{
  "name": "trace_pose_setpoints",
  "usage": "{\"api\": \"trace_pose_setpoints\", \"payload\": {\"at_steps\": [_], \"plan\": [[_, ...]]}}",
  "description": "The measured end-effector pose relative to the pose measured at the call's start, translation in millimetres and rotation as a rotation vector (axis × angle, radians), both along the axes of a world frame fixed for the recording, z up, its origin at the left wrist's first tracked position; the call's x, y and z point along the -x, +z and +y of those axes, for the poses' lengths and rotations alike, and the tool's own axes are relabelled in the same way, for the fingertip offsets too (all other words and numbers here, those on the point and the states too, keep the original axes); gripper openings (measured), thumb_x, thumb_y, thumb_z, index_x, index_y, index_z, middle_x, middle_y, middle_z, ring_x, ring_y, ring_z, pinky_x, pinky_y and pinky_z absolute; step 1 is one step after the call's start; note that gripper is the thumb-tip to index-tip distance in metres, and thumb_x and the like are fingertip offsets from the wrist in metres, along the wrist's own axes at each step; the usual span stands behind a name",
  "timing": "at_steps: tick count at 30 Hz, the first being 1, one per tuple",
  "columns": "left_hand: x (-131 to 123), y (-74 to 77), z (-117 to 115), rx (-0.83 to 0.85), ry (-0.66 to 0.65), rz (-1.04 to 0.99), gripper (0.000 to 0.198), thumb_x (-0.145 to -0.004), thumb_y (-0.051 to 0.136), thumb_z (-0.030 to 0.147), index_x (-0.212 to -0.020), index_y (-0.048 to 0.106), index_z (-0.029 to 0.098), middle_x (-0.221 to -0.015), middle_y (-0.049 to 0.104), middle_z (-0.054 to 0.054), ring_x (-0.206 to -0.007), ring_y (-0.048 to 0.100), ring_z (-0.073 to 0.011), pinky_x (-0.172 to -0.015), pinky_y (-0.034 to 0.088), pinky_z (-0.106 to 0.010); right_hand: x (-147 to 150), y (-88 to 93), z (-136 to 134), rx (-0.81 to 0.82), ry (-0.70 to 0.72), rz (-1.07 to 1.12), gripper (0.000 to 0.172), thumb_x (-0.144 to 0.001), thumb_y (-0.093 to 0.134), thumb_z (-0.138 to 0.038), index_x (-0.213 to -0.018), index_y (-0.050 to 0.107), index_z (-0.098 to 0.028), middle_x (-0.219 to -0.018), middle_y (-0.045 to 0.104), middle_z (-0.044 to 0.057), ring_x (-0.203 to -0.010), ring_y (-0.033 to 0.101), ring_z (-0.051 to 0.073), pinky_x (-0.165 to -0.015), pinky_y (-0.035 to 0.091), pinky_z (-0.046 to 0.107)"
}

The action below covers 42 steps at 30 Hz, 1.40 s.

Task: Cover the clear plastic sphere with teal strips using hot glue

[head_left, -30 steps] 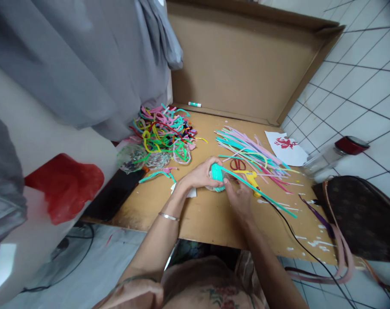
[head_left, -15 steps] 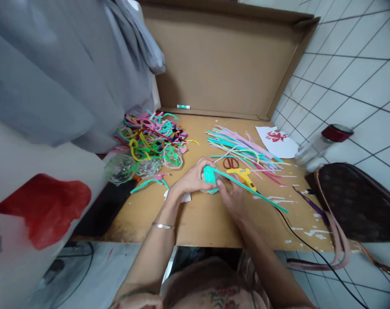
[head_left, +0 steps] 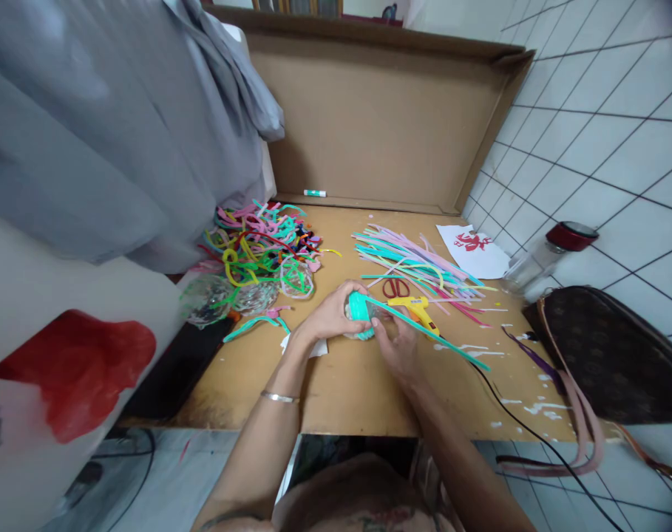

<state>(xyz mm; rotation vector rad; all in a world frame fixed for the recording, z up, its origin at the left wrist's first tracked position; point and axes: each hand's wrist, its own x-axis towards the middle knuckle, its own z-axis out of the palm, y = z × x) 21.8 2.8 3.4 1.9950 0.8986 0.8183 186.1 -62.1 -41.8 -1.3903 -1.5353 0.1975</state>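
My left hand point(head_left: 336, 310) is closed around a small clear container point(head_left: 375, 309) with teal pipe cleaner wound round it in close turns. A loose length of teal pipe cleaner point(head_left: 440, 340) runs from the winding down to the right, across my right hand. My right hand point(head_left: 399, 343) grips the other end of the container, its thumb against the near side. Its fingers are partly hidden behind the loose strand. Just behind that hand lie a yellow glue gun point(head_left: 416, 307) and scissors with red handles point(head_left: 395, 288).
A heap of coloured pipe cleaners point(head_left: 258, 236) and clear balls point(head_left: 255, 295) sit at the left. Straight pipe cleaners point(head_left: 413, 255) lie right of centre. A bottle point(head_left: 535, 262), a brown bag point(head_left: 607, 355) and a black cord point(head_left: 496, 395) are at the right. Cardboard point(head_left: 363, 125) stands behind.
The view has tilted slightly, so the table sits a little lower in the picture. Both hands keep their hold on the container, and the loose strand has barely shifted.
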Motion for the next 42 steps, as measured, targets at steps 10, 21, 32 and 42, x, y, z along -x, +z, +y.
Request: {"api": "trace_pose_setpoints", "payload": {"at_steps": [10, 21, 32, 42], "plan": [[0.4, 8.2, -2.8, 0.097, 0.089, 0.045, 0.054, -0.061, 0.069, 0.031, -0.109, 0.047, 0.019, -0.095, 0.055, 0.001, -0.079, 0.052, -0.0139, -0.072, 0.046, -0.025, -43.1, -5.7, 10.4, 0.057, -0.403, -0.39, 0.034, -0.087, 0.044, -0.037, -0.103, 0.061, -0.013, -0.097, 0.063, 0.015, -0.094, 0.057, 0.026, -0.082, 0.044, 0.042], [1.6, 3.6, -2.7, 0.123, 0.096, 0.038, 0.057, -0.061, 0.071, 0.033, -0.111, 0.049, 0.018, -0.085, 0.052, 0.003, -0.072, 0.048, -0.0119, -0.067, 0.043, -0.023, -66.4, -19.1, 29.1, 0.328, -0.572, -0.568, 0.046, -0.074, 0.056, -0.053, -0.094, 0.06, -0.011, -0.09, 0.063, 0.019, -0.086, 0.06, 0.03, -0.07, 0.045, 0.039], [5.0, -9.9, 8.6, 0.163, 0.054, -0.083, 0.058, -0.063, 0.071, 0.034, -0.114, 0.047, 0.019, -0.081, 0.048, 0.004, -0.07, 0.045, -0.0101, -0.065, 0.042, -0.02, -63.2, 4.7, 14.1, 0.051, -0.634, -0.216, 0.035, -0.07, 0.051, -0.043, -0.092, 0.058, -0.017, -0.084, 0.064, 0.011, -0.075, 0.058, 0.025, -0.061, 0.041, 0.033], [8.8, -15.1, 16.6, 0.193, 0.06, -0.167, 0.054, -0.066, 0.07, 0.032, -0.113, 0.048, 0.019, -0.091, 0.052, 0.002, -0.077, 0.049, -0.0111, -0.071, 0.044, -0.022, -38.9, 36.3, 42.7, 0.036, -0.468, -0.299, 0.037, -0.07, 0.056, -0.043, -0.094, 0.056, -0.016, -0.083, 0.064, 0.01, -0.081, 0.058, 0.028, -0.078, 0.04, 0.04]]}}
